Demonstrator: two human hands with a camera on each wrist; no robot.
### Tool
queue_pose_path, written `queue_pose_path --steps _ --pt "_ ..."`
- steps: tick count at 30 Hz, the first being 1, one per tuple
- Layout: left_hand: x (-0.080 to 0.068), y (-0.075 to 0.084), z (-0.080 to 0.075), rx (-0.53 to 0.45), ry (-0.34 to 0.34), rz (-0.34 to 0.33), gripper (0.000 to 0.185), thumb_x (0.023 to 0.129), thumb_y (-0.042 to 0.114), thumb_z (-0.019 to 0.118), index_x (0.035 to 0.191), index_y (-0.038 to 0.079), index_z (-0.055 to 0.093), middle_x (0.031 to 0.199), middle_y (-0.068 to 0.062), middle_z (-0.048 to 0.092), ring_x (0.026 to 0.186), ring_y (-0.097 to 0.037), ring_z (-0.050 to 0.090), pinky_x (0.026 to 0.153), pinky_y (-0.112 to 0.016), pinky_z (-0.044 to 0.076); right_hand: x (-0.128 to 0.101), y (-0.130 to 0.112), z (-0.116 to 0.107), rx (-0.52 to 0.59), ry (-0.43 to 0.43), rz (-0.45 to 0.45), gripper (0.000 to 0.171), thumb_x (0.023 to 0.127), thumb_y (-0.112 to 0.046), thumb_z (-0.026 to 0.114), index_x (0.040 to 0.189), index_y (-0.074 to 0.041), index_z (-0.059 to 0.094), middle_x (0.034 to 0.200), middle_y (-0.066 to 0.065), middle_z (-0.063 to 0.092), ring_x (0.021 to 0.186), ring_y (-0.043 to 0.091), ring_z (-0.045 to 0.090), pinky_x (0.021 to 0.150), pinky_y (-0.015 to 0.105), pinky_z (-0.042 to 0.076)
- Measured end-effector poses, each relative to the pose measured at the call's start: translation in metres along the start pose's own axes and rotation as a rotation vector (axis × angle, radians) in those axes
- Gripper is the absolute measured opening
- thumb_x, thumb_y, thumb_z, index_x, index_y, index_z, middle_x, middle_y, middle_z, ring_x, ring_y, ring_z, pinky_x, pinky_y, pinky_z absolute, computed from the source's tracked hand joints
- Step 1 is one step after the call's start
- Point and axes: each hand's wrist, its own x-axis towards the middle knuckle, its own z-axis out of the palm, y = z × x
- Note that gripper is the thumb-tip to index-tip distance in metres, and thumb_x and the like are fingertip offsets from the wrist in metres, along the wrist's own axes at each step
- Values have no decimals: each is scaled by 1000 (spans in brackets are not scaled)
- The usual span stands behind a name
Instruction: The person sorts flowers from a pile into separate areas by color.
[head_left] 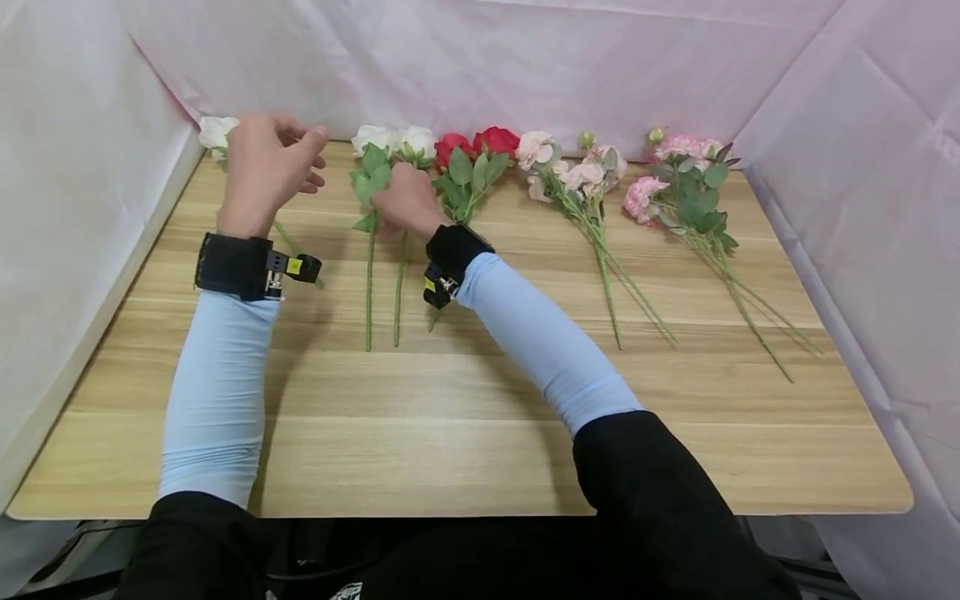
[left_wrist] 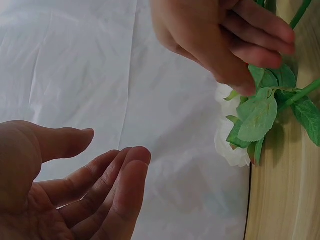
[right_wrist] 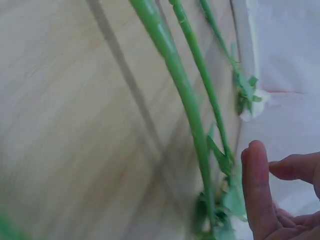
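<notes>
My left hand (head_left: pixel 266 171) hovers at the back left with nothing in it, fingers gently bent and apart from the thumb. Partly hidden behind it is a single white rose (head_left: pixel 217 133), its green stem showing below the wrist. My right hand (head_left: pixel 408 200) is over a pair of white roses (head_left: pixel 415 140), close to their leaves (head_left: pixel 371 175). In the left wrist view its fingertips overlap the green leaves (left_wrist: pixel 257 117). The right wrist view shows its extended finger (right_wrist: pixel 257 185) beside the stems (right_wrist: pixel 187 100), with no stem between finger and thumb.
Two red roses (head_left: pixel 497 142) lie just right of my right hand. Farther right are pale pink flowers (head_left: pixel 585 177) and brighter pink ones (head_left: pixel 686 148), stems pointing toward the front. White cloth (head_left: pixel 480 67) encloses the back and sides of the wooden table (head_left: pixel 450 442).
</notes>
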Motion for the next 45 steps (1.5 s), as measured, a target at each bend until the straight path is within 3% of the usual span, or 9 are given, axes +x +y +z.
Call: queue_pose_path --steps 5,8,14,20,30,36,39,42,45 --pt "-2 5 2 -7 -23 -3 33 99 42 66 107 11 72 79 10 70 62 -6 72 63 -19 59 -21 2 -30 214 -52 -61 15 100 -11 61 94 0 69 76 13 71 69 23 76 73 36 64" --pt "-4 8 6 7 -47 27 45 99 44 66 120 4 72 79 10 70 62 -5 71 63 -19 59 -35 4 -55 306 -74 -76 17 99 -10 66 113 -2 69 93 17 73 77 27 74 77 37 64" --pt "-9 13 17 74 -81 78 49 101 43 64 123 1 72 76 13 68 59 -4 69 62 -20 59 -69 18 -99 320 -63 -161 17 97 -13 71 110 -2 70 99 13 73 84 29 73 81 39 63" --pt "-18 25 35 237 -138 162 45 102 46 60 118 7 75 86 3 72 63 -10 71 62 -23 58 -106 47 -131 247 -5 -244 18 99 -17 70 109 -2 71 94 12 74 84 30 73 79 41 63" --pt "-45 39 74 375 -239 359 36 105 40 57 101 10 77 85 -11 77 62 -16 70 67 -33 47 -131 76 -156 230 19 -265 11 97 -11 71 104 -1 72 84 6 74 78 29 74 72 37 63" --pt "-51 41 86 386 -258 409 34 105 37 60 102 9 78 78 -12 76 62 -20 69 72 -35 45 -134 78 -163 248 20 -265 9 97 -8 70 104 -1 71 84 5 74 78 29 73 72 36 63" --pt "-48 40 86 402 -242 389 36 105 38 59 105 7 78 86 -13 77 67 -23 69 70 -34 46 -134 78 -163 249 24 -267 9 97 -7 70 103 0 71 83 5 73 77 29 73 71 35 63" --pt "-40 33 79 474 -176 313 41 105 40 57 110 5 77 88 -12 74 63 -21 62 58 -31 42 -133 77 -162 252 18 -273 11 97 -7 70 103 2 70 83 6 74 76 28 74 71 36 63" --pt "-27 18 66 586 -120 181 50 105 47 54 86 4 71 65 -3 60 52 -15 45 46 -29 32 -133 76 -161 259 8 -271 12 97 -7 69 103 3 70 84 9 74 77 32 74 70 35 63"
